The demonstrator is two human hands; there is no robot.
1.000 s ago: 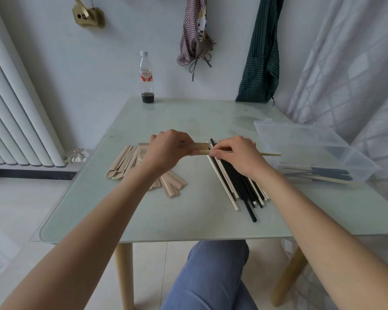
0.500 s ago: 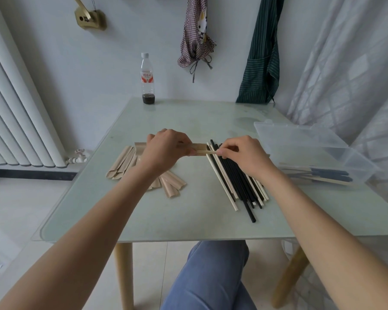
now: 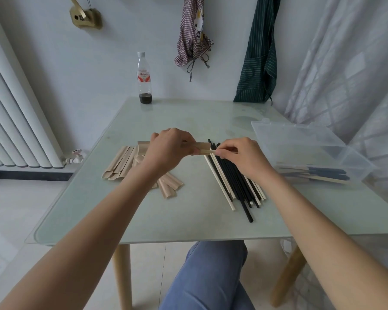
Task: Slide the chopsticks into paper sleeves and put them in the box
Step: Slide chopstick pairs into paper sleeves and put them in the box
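My left hand [image 3: 168, 148] grips a tan paper sleeve [image 3: 201, 146] held level above the table. My right hand [image 3: 242, 155] pinches the end of a pale wooden chopstick pair [image 3: 207, 151] that sits almost fully inside the sleeve. A pile of loose black and pale chopsticks [image 3: 235, 184] lies under my right hand. Empty paper sleeves [image 3: 119, 164] lie fanned out on the left. The clear plastic box [image 3: 354, 157] stands at the right with several sleeved chopsticks [image 3: 318, 174] inside.
A glass-topped table [image 3: 188, 220] carries everything. A plastic bottle [image 3: 144, 80] with dark liquid stands at the far edge. A radiator [image 3: 14, 121] is at the left, a curtain [image 3: 356, 63] at the right. My knee [image 3: 211, 271] shows below the front edge.
My right hand has pushed the pale chopsticks leftward into the sleeve; the length that stuck out to the right is now gone inside. My left hand stays holding the sleeve.
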